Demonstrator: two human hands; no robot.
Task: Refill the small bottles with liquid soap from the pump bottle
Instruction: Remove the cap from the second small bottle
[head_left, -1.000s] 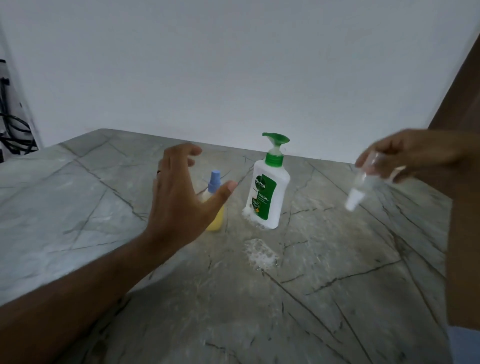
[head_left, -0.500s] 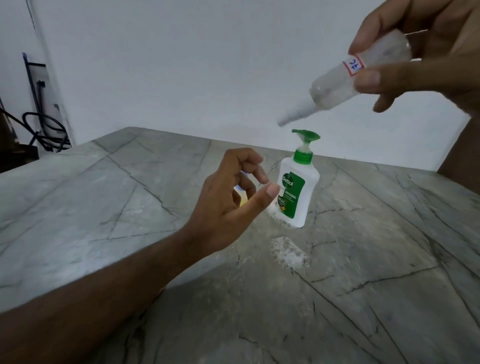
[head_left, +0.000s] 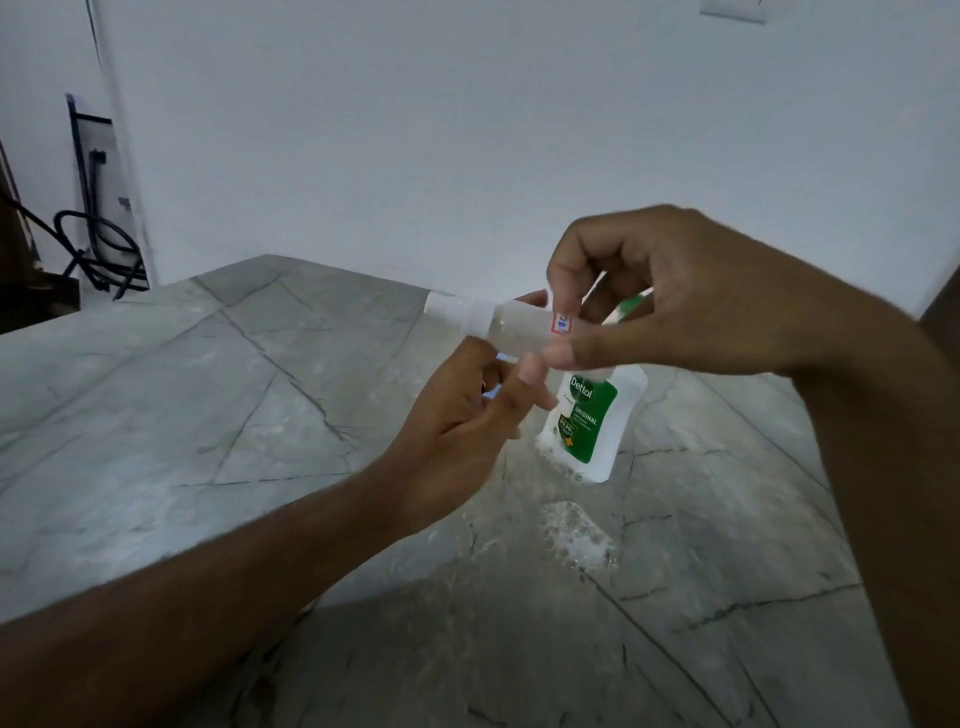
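My right hand holds a small clear bottle on its side above the counter. Its white cap points left and a small red-and-blue sticker shows on its body. My left hand has come up from below. Its thumb presses the bottle's underside and a fingertip shows behind the bottle near the neck. The white pump bottle with a green label stands on the counter behind both hands, its green pump mostly hidden. A sliver of a blue cap shows behind my left fingers.
A patch of white foam lies on the grey marble counter in front of the pump bottle. A white wall rises behind. Black cables hang at the far left beyond the counter's edge.
My right hand has brought the clear bottle down from high up to the middle and turned it level. My left hand rose and closed its fingers onto the bottle's neck end.
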